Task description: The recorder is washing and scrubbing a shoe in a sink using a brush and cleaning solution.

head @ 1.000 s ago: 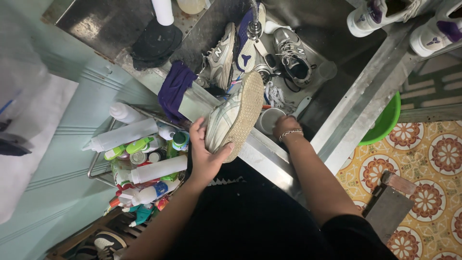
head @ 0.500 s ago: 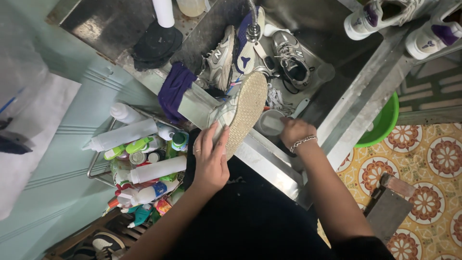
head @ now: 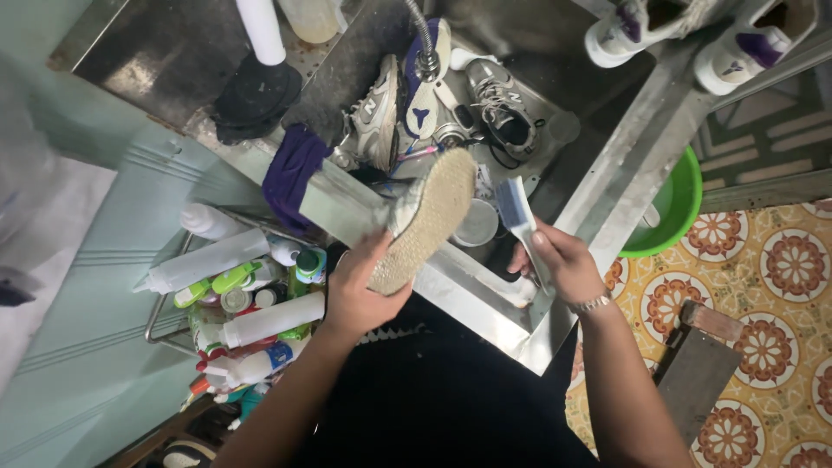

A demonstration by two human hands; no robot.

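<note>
Overhead, left hand (head: pixel 360 290) clasps pale sneaker (head: pixel 422 221) — speckled tan sole up; right hand (head: pixel 559 260) grips brush (head: pixel 518 212).

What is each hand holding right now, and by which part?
The left hand grips a sneaker by its heel end, sole turned up, over the sink. The right hand holds a brush by its handle.

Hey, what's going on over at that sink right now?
A person stands at a metal sink full of sneakers. The left hand holds a sneaker sole-up over the sink's front edge. The right hand grips a brush beside it, not touching the sole. More shoes lie in the basin, and bottles fill a rack at the left.
</note>
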